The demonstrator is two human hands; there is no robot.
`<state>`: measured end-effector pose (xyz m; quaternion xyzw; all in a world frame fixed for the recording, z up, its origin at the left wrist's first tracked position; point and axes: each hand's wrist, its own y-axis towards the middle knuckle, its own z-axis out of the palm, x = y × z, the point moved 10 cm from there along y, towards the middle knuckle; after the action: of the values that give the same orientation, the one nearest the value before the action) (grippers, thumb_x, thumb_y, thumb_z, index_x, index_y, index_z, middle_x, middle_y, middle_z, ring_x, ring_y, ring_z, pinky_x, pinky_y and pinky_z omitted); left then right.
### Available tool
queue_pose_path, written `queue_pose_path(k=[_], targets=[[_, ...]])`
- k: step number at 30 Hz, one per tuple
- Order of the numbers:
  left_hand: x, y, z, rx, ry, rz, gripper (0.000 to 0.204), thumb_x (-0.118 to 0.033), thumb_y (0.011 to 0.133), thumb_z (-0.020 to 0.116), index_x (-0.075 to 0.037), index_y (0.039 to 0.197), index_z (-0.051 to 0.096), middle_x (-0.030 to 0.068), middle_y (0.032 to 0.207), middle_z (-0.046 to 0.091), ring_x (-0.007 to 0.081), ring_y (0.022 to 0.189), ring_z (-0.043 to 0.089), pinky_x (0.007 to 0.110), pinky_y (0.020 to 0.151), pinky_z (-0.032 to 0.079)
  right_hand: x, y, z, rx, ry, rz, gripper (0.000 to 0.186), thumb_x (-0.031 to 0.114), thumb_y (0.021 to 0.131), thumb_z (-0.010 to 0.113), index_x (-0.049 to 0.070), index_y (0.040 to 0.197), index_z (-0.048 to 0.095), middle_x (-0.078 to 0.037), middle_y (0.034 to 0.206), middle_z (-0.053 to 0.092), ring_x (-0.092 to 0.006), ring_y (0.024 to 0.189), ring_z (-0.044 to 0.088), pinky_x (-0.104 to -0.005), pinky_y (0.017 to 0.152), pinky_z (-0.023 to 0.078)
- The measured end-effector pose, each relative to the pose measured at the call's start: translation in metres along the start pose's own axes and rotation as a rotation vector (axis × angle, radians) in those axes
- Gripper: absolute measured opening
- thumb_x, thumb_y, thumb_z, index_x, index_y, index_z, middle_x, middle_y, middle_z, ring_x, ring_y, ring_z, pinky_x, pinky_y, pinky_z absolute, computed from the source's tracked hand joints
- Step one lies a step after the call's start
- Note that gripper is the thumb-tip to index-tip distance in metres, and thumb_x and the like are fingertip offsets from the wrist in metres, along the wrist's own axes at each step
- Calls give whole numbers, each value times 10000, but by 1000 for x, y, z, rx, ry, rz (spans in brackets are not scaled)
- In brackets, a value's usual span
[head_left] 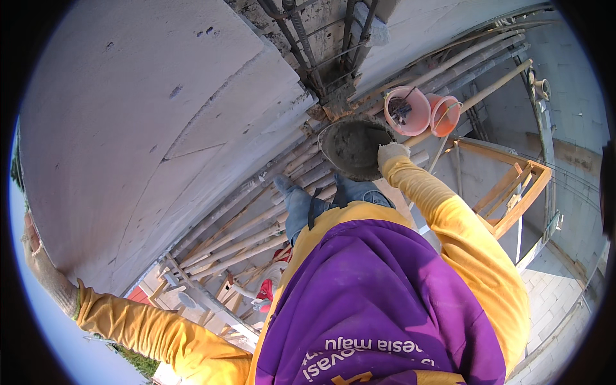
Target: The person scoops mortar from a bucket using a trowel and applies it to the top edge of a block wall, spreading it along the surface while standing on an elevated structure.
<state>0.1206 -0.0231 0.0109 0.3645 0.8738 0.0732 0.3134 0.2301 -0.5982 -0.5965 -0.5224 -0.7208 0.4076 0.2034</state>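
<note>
We are keeping our two hands well apart, both in pale gloves. On the far right of our body, our right hand (393, 154) is touching the right rim of a dark bucket (328, 138), which is sitting ahead of us, just beyond our knees, with grey wet mix (359, 146) lying inside. We are curling that hand, but we cannot tell whether it is gripping the rim or a tool. Out to the left, our left hand (43, 266) is touching the edge of a big grey wall (147, 128); we cannot tell whether its fingers are clasping it.

We are wearing a purple and yellow shirt (378, 282) and blue trousers (369, 192). Below us, bamboo poles (240, 247) are running beside the wall. Farther right, we are seeing a pale pink bucket (420, 112) holding small scraps, an orange-pink bucket (452, 119) standing just beside it, and, nearer, a wooden frame (523, 203). On the far side, steel bars (298, 29) are jutting out beside the wall.
</note>
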Motion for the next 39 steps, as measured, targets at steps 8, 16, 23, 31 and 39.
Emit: queue_pose_path(k=[8,16,23,31,39], targets=[[8,-1,-18,-58,78,25,521,-338,985,554,-42,1414,560,124,1335,612,226,1176,591,361,1003,462,34,-18,8,17,217,-199,378,299,827,694,40,1101,726,-193,1030,736,-355,987,712,-437,847,571],[1,1,-18,-14,105,36,563,-410,991,528,-7,1382,574,137,1269,626,236,1142,588,384,1000,444,29,44,70,92,424,-135,404,307,852,638,-2,1103,711,-215,1077,718,-369,1057,686,-441,908,551],[4,1,-16,-13,77,-13,520,-366,996,534,21,1338,596,131,1235,633,233,1097,601,362,961,465,32,46,80,-2,439,-136,310,245,807,634,10,986,728,-183,986,733,-356,938,708,-434,833,566],[0,1,-13,-4,19,-10,491,-351,1018,522,25,1320,612,125,1219,644,219,1075,610,343,942,480,27,23,45,79,475,-187,355,277,820,644,59,1090,715,-212,1058,718,-371,1022,690,-451,893,552],[-4,18,-4,62,73,-15,502,-395,1027,551,28,1286,628,91,1164,648,179,1019,600,323,892,484,16,69,145,-65,876,-394,206,176,790,622,15,909,672,-170,893,706,-358,876,683,-431,795,531]])
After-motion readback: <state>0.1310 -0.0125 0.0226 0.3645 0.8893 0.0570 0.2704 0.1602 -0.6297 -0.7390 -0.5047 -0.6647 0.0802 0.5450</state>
